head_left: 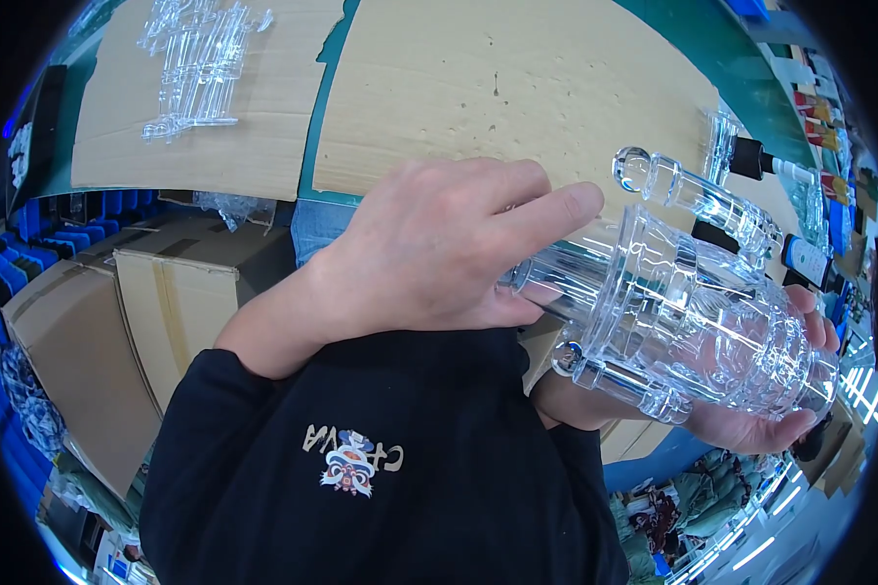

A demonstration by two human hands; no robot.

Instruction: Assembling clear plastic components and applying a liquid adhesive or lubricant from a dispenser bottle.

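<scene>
My left hand (449,249) pinches the narrow glass tube (574,281) at the flanged end of a clear glass vessel (688,317). The vessel lies tilted just right of that hand; my right hand (746,426) curls around its opposite end.

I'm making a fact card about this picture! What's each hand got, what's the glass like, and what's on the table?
Left hand: fingers and thumb around the end of a narrow glass tube
Right hand: holding the far end of a big glass vessel
Vessel look: clear, held sideways, wide rim toward the left hand
Tube and vessel: can't tell if they're joined
Table: green, with cardboard sheets
Left sheet: heap of clear glass pieces
</scene>
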